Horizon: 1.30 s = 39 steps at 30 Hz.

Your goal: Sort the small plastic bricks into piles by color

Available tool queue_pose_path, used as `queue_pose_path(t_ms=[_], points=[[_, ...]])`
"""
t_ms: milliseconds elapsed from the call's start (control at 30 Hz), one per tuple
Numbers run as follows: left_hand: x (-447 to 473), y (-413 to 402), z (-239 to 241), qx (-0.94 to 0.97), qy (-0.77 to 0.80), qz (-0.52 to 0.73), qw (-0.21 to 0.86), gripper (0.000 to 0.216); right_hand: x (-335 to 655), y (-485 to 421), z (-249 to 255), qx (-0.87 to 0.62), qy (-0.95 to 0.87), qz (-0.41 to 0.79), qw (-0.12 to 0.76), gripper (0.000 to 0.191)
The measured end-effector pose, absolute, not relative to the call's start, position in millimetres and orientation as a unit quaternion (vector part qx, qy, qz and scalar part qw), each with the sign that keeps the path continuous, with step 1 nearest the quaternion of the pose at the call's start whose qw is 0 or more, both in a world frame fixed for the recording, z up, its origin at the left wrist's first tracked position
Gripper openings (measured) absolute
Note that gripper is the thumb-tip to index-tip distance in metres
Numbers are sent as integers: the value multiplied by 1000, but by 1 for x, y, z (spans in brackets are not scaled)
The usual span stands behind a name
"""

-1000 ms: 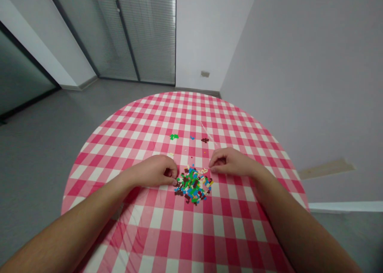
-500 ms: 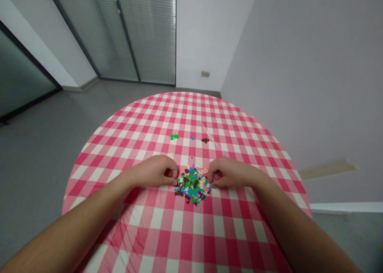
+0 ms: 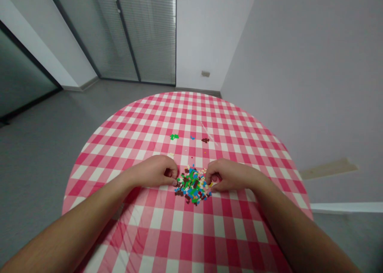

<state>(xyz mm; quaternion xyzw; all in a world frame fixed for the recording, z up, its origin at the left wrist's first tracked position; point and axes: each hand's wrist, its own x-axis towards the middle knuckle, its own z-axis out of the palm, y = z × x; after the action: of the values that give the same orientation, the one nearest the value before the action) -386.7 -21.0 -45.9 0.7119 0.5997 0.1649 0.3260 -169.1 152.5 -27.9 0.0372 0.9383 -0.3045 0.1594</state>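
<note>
A heap of tiny coloured bricks [image 3: 192, 185] in green, blue, brown, cream and yellow lies on a round table with a pink-and-white checked cloth [image 3: 185, 233]. My left hand [image 3: 154, 171] rests curled at the heap's left edge, its fingertips pinched against the bricks. At the heap's right edge my right hand [image 3: 229, 175] has its fingers curled and pinched into the bricks. What either pinch holds is too small to make out.
Farther back on the cloth lie a small green cluster [image 3: 174, 137], a blue bit [image 3: 192, 137] and a brown cluster [image 3: 205, 140]. The table's far edge meets a grey floor, with glass doors with blinds [image 3: 140, 29] behind and a wall at the right.
My right hand has slid down and left, from just beyond the heap onto its right edge. The left hand has stayed put.
</note>
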Motion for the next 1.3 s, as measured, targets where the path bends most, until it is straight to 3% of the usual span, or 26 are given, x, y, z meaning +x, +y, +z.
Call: queue_pose_path(t_ms=[600,967,1300], points=[[-387,-21,-45,713,601,162,323,16,-168,151,-26,23,929,-341,142,16],[-387,-21,-47,712,602,162,323,15,-169,167,-37,174,844,-500,-88,18],[-388,-21,-47,709,603,162,328,14,-166,176,-41,179,881,-404,-170,27]])
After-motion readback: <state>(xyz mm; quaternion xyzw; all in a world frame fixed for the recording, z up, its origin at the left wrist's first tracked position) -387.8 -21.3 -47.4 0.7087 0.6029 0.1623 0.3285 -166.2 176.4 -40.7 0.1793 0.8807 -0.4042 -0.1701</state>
